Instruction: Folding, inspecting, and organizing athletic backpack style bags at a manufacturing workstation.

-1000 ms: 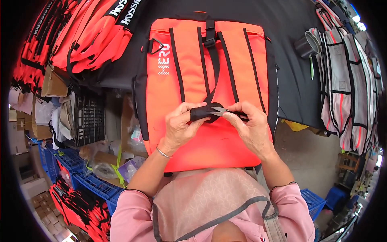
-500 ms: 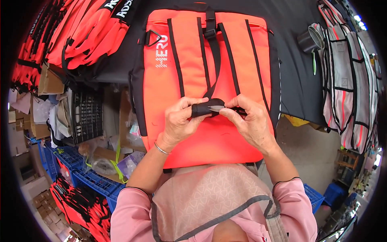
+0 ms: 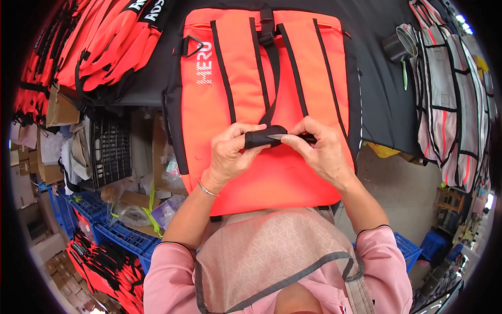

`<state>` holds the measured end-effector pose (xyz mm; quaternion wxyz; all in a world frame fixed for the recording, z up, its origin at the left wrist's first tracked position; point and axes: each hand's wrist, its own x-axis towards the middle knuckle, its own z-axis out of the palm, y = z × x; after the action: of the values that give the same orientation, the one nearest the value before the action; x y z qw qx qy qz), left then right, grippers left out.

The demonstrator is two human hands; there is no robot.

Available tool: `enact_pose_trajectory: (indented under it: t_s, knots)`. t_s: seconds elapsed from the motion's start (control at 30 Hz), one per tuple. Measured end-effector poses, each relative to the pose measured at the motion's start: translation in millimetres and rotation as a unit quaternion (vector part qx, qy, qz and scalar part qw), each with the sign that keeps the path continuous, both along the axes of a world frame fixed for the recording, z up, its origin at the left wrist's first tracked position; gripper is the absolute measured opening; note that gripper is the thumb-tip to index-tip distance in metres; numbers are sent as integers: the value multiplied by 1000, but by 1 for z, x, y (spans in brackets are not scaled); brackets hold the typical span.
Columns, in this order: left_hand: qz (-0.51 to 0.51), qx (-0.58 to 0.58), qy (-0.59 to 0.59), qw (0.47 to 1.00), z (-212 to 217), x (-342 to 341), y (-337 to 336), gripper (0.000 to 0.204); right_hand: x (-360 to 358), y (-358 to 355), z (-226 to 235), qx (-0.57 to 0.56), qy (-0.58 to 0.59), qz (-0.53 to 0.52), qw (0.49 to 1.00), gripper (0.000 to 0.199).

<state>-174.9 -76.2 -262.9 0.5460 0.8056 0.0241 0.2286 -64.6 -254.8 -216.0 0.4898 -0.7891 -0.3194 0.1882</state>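
A bright orange-red backpack (image 3: 251, 172) with black edges lies in front of me, its two padded shoulder straps (image 3: 236, 65) facing up. Over its lower half my left hand (image 3: 232, 152) is closed on a black fabric handle (image 3: 260, 137), thumb on top and fingers beneath. My right hand (image 3: 323, 152) pinches small thread snips (image 3: 276, 136), whose pointed metal blade rests against the black fabric. Most of the tool is hidden in that hand. A black webbing strap (image 3: 274, 68) with a buckle (image 3: 266, 37) runs down the middle of the bag toward the handle.
Folded orange bags (image 3: 112, 47) are piled at the far left of the black-covered table (image 3: 376, 104). Grey bags (image 3: 444, 94) and a dark metal cup (image 3: 398, 44) stand at the right. Blue crates (image 3: 123, 235) and a black crate (image 3: 111, 149) sit lower left.
The snips' blade lies a little further to the left on the black handle, and its pointed end is less spread. The view has shifted slightly; both hands keep their hold.
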Motion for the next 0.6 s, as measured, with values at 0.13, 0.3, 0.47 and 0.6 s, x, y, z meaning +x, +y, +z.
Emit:
enact_pose_trajectory:
  t_s: [0.13,0.3,0.47,0.6]
  knots:
    - [-6,71,1,997,4,0,0,32,3,-6,5,-13,53,-37,998,14]
    - [48,-50,126,990,-11,-57,-12,42,16,-14,-12,24,184,-69,980,37]
    - [163,-147,151,964,-16,-88,-15,34,6,-27,-18,119,205,-107,966,25]
    - [-32,-314,421,850,9,-88,-15,35,-25,4,-6,225,97,-19,969,12]
